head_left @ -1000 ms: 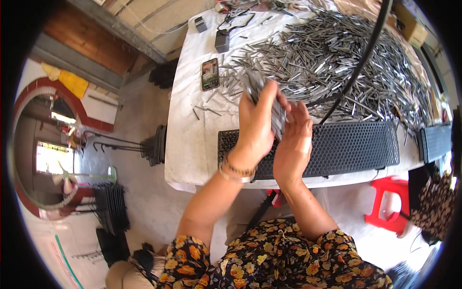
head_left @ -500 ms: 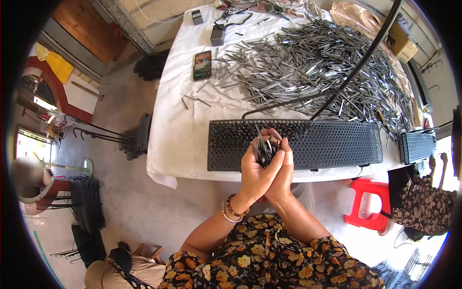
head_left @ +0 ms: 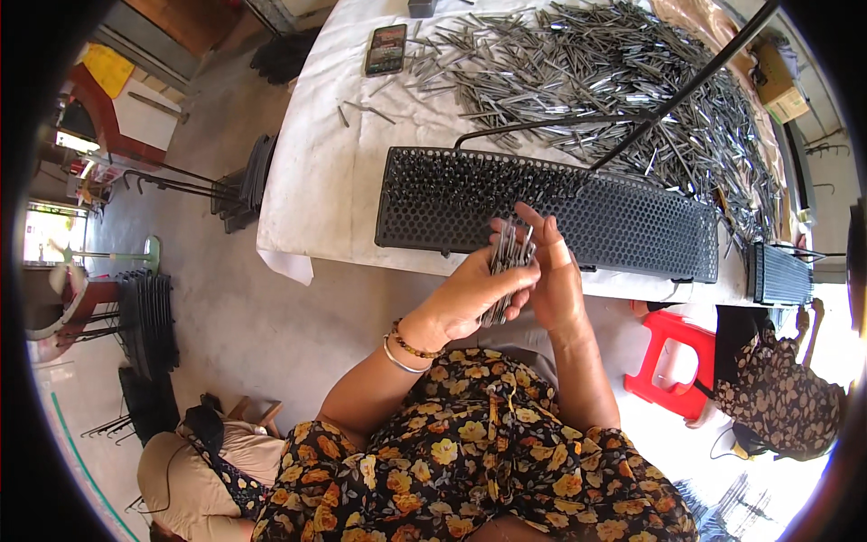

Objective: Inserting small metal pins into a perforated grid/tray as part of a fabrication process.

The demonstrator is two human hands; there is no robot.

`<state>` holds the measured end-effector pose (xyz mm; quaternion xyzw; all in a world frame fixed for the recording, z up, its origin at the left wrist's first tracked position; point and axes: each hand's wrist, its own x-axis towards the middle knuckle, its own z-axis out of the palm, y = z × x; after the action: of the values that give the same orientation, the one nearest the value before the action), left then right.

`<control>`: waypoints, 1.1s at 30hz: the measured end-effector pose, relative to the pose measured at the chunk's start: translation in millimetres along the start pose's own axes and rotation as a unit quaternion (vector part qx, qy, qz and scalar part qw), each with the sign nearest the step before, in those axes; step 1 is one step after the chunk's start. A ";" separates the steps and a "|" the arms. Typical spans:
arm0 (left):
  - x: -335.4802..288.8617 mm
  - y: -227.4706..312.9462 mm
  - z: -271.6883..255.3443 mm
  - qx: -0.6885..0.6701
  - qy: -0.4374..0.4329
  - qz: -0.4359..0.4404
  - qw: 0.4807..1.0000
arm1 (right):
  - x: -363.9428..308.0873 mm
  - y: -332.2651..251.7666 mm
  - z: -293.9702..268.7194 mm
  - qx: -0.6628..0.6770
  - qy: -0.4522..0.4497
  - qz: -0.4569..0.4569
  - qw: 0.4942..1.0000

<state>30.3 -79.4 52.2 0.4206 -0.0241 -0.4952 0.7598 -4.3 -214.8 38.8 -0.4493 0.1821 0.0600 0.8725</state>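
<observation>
In my left hand (head_left: 456, 303), which wears a beaded bracelet and a pale bangle, is a bundle of thin dark metal strips (head_left: 506, 271), gripped roughly upright. Close beside it my right hand (head_left: 560, 285) is open, fingers apart and pointing up near the strips' right side. Just beyond both hands a black perforated rack (head_left: 641, 226) lies along the table's near edge. Many dark pieces (head_left: 470, 181) stand in holes over its left part, while holes farther right show bare. A bent black rod handle (head_left: 623, 155) rises from its far side.
A large heap of metal strips (head_left: 614, 81) covers the white-clothed table (head_left: 316, 154); a phone (head_left: 386, 50) lies left of it. Another filled rack (head_left: 781, 274) sits at right. A red stool (head_left: 668, 366) stands near a person in patterned clothing (head_left: 781, 393). Stacked racks (head_left: 144, 316) stand left.
My hands have drawn apart from a cupped clasp. The strips now sit as an aligned bundle in my left hand, and my right hand has opened. The view has shifted, so the table appears higher.
</observation>
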 end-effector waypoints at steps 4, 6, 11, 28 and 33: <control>-8.9 -5.6 1.4 0.000 0.001 -0.027 1.000 | 5.0 -3.0 4.0 0.011 -0.054 0.028 0.998; -9.0 -5.6 -4.3 -0.004 0.009 -0.034 0.999 | 7.8 0.1 3.4 0.045 -0.056 0.047 0.996; -20.6 -17.4 -24.0 0.010 0.004 -0.030 0.999 | -0.1 14.8 15.5 -0.074 -0.025 -0.025 0.997; -47.7 -20.1 -59.6 0.007 0.153 0.089 0.984 | 17.8 24.6 9.2 -0.694 -0.137 -0.461 0.536; -45.2 -12.3 -42.0 -0.060 0.141 0.069 0.986 | 6.3 15.0 9.7 -0.603 -0.066 -0.509 0.610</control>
<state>17.4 -20.5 34.2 0.4371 0.0839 -0.3779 0.8118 0.1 -198.5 30.2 -0.8895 -0.2112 -0.2683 0.3037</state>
